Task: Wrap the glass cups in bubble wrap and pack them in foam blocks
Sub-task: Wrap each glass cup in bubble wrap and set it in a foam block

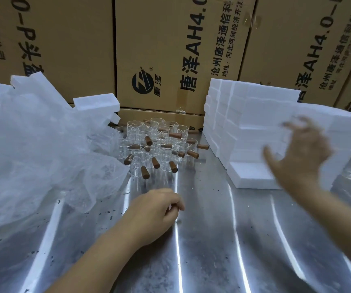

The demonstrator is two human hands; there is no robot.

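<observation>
We see the glass cups (153,144) with brown handles clustered at the back of the steel desk (212,240), between a heap of bubble wrap (32,144) on the left and stacked white foam blocks (244,123) on the right. Our left hand (155,210) rests on the desk, fingers curled into a loose fist, while our blurred right hand (299,153) hovers before the foam, fingers spread and released. Behind stand cardboard boxes (159,49) printed "唐泽AH4.0" and "沧州唐泽通信科技".
</observation>
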